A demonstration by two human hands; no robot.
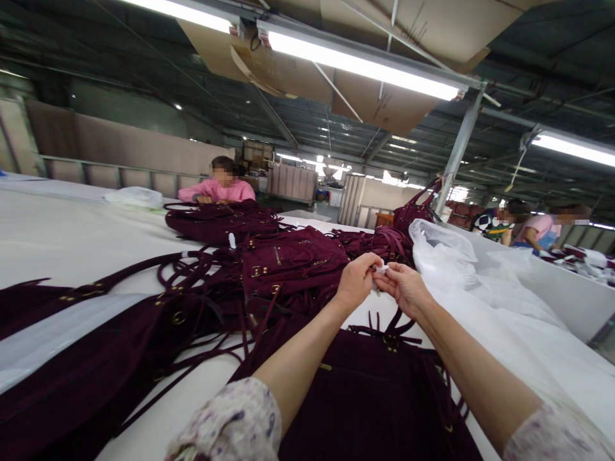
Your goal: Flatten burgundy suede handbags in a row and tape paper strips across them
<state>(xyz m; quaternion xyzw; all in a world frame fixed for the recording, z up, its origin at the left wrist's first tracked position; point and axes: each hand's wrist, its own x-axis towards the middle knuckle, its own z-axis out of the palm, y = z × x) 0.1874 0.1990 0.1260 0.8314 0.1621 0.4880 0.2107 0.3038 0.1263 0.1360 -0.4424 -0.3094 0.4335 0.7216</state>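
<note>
Over the white table (62, 237), I see 2 hands close together, beyond the body of the nearest maroon bag (375, 397). Fingers of the left hand (355, 282) and right hand (407, 288) are closed in a pinch on a small white piece (383, 266) between them; from my distance I cannot tell what it is. More maroon bags (298, 256) lie heaped ahead and left, with translucent plastic (490, 298) at right. Across the table I see a person in pink (243, 191).
</note>
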